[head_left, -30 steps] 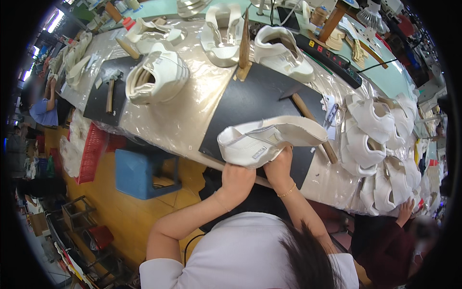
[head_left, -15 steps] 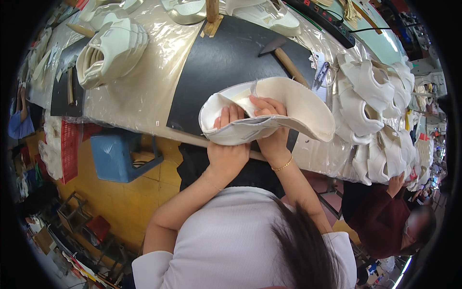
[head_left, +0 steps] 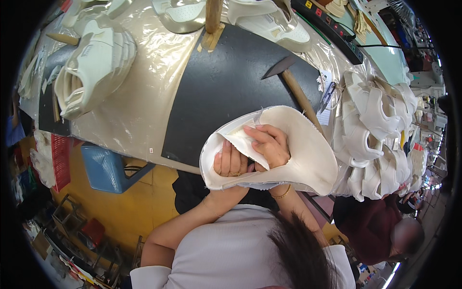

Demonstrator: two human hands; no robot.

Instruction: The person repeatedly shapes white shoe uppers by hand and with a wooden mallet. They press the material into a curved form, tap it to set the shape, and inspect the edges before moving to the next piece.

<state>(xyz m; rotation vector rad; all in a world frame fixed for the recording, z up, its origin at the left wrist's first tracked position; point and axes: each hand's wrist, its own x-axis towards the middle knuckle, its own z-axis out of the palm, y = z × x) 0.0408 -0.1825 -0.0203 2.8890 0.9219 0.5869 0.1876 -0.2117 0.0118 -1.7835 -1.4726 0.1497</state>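
Note:
I hold a white shoe upper above the near edge of the dark work mat, its cream inside turned up. My left hand is closed on its near left wall, fingers curled inside and the palm hidden beneath. Reaching in through the opening, my right hand pinches a loose pale flap across the upper's middle, its fingers bent over the flap. Beyond the upper lies a hammer with a wooden handle, apart from both hands.
White uppers are heaped at the right. Nested uppers stand at the far left. Blue-handled snips lie by the hammer. A power strip is at the back right. A blue stool stands left; a person is at the right.
The upper has tipped so its inside faces up more, and it sits lower in view. My right fingers have shifted onto the flap. The view of the bench has moved slightly.

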